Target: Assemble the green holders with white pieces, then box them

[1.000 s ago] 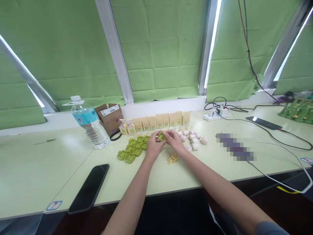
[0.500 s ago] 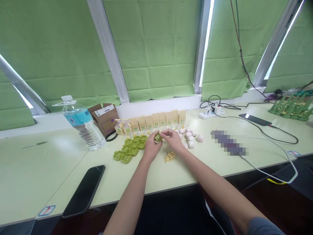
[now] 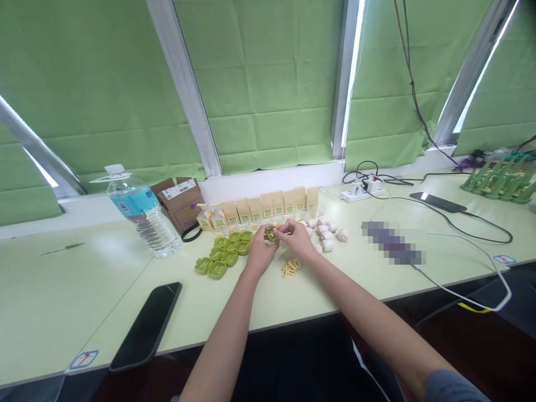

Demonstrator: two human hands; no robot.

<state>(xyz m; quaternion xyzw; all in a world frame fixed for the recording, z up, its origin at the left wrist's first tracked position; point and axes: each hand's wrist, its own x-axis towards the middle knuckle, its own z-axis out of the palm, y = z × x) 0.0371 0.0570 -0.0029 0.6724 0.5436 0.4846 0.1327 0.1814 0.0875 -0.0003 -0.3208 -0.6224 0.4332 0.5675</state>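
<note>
My left hand (image 3: 260,249) is closed around the side of a small green plastic cup (image 3: 271,235), holding it above the table. The fingers of my right hand (image 3: 293,238) are pinched together at the cup's right edge; whether they grip the cup itself or some tiny part is hidden. Several like green cups (image 3: 216,270) stand in rows on the left. Below my hands lies a small pile of yellow rings (image 3: 290,268). Pale pink rounded pieces (image 3: 327,245) are grouped just right of my right hand.
Behind my hands stands a row of small cream boxes (image 3: 255,207). A water bottle (image 3: 146,215) and an opened cardboard box (image 3: 184,204) are back left, a black phone (image 3: 146,326) front left. A power strip (image 3: 362,192) with cables and another phone (image 3: 438,202) lie right.
Both hands stay around the green cup in nearly the same place. The right fingers shift very slightly at its edge, and the whole view moves a little.
</note>
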